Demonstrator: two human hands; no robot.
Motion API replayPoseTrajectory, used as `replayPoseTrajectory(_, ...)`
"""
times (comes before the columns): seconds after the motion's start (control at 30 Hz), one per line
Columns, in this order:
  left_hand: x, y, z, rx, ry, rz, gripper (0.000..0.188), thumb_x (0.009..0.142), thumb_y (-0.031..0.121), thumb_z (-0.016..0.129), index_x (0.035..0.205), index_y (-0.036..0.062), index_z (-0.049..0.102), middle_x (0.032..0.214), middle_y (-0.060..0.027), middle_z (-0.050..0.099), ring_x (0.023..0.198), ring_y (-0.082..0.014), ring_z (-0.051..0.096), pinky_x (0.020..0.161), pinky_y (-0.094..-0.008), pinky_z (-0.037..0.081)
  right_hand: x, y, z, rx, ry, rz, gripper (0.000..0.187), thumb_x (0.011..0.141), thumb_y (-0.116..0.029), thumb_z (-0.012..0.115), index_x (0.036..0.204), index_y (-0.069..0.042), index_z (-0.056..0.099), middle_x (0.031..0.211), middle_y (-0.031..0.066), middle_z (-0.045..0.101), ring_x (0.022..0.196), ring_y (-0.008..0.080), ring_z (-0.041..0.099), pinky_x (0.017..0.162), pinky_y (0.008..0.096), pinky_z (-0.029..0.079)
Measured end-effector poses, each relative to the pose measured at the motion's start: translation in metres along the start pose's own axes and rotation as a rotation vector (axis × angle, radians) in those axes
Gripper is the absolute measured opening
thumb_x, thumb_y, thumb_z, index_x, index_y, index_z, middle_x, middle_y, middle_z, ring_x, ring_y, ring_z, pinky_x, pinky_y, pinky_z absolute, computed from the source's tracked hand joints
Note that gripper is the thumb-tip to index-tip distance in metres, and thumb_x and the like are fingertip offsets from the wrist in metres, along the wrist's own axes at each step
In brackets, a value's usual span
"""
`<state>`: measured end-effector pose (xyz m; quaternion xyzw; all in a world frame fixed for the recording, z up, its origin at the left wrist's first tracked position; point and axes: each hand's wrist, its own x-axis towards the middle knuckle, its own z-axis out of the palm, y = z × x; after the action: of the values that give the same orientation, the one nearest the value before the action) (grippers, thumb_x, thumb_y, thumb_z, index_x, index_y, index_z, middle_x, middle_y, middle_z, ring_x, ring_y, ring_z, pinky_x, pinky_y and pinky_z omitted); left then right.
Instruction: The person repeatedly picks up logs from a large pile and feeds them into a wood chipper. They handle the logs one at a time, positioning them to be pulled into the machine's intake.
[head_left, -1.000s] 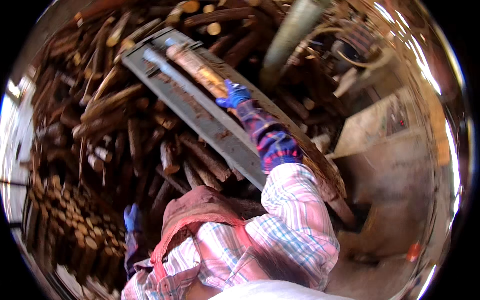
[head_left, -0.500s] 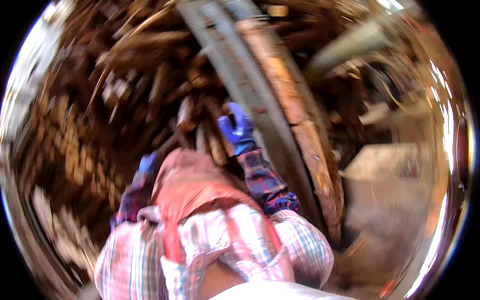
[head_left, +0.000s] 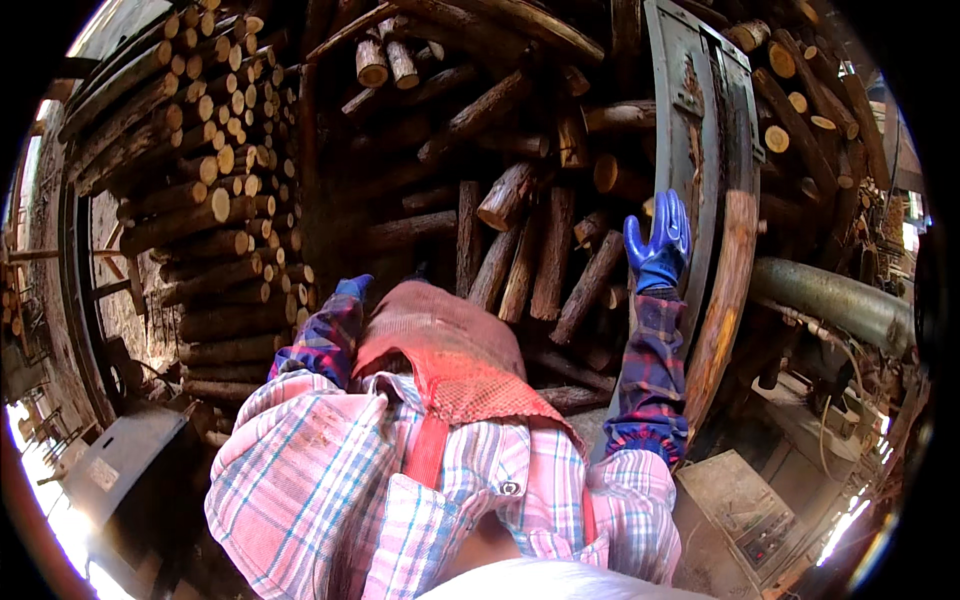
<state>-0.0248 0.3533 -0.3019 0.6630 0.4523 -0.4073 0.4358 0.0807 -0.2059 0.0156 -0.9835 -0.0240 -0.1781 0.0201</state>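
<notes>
My right hand (head_left: 660,245), in a blue-palmed glove, has its fingers stretched upward and its thumb apart, holding nothing. It lies over or against the grey metal rail (head_left: 672,110); whether it presses on it I cannot tell. Beside that hand, a long log (head_left: 722,300) with pale orange patches lies along the rail. My left hand (head_left: 354,287), also gloved in blue, shows only in part past the sleeve, beside my reddish apron (head_left: 440,335); its fingers are mostly hidden. Beyond the apron lies a heap of loose bark-covered logs (head_left: 553,255), pointing various ways.
A tall stack of cut logs (head_left: 225,205) rises on the left. More logs (head_left: 800,125) are piled at the far right, above a thick grey-green pipe (head_left: 835,300). A box with controls (head_left: 740,510) stands at lower right, and a grey metal box (head_left: 125,455) at lower left.
The view has swung left and sharpened, so the rail now stands further right and more upright. My right hand's fingers have straightened. My left hand stays beside the apron.
</notes>
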Motion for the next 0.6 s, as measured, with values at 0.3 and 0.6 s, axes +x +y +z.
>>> replayPoseTrajectory(0.3,0.117,0.208,0.081,0.685,-0.115,0.623,0.030,0.084,0.034,0.061,0.089,0.0060,0.071,0.079,-0.0160,0.067,0.073,-0.0269,0.064,0.065,-0.0406,0.049,0.027,0.029,0.033,-0.230,-0.340,-0.013,0.059,0.082,-0.038,0.059,0.131,-0.006,0.050,0.142,0.0157,0.040,0.132,0.0376,0.034,0.110,0.0486,0.025)
replayPoseTrajectory(0.6,0.051,0.587,0.180,-0.171,0.319,1.073,0.077,0.069,0.044,0.074,0.123,-0.0038,0.048,0.124,-0.0227,0.054,0.114,-0.0363,0.051,0.097,-0.0414,0.041,0.032,0.032,0.038,-0.155,-0.285,0.039,0.055,0.082,-0.037,0.062,0.126,-0.006,0.052,0.132,0.0156,0.051,0.125,0.0392,0.043,0.106,0.0511,0.032)
